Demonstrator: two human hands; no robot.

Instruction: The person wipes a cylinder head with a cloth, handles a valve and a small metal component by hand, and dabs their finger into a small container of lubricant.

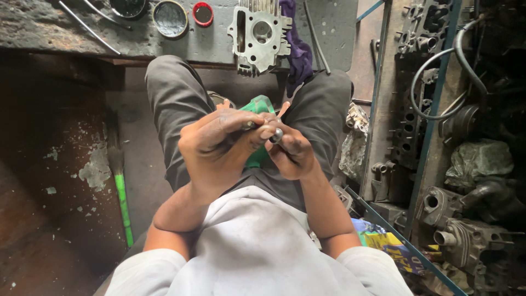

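Fingers of both hands pinch a small shiny metal valve-like part, just above the green rag. Left hand and right hand are curled tight round it. Looks light, stiff, probably oily-slick, so I'd grip the thin stem.

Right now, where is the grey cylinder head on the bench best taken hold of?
Take the cylinder head by its two long outer edges, from above. It lies flat on the bench, left edge clear; the purple rag touches the right, so nudge that aside.

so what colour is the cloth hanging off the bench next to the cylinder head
Purple; the cloth shows best in the head view, draped beside the grey cylinder head.
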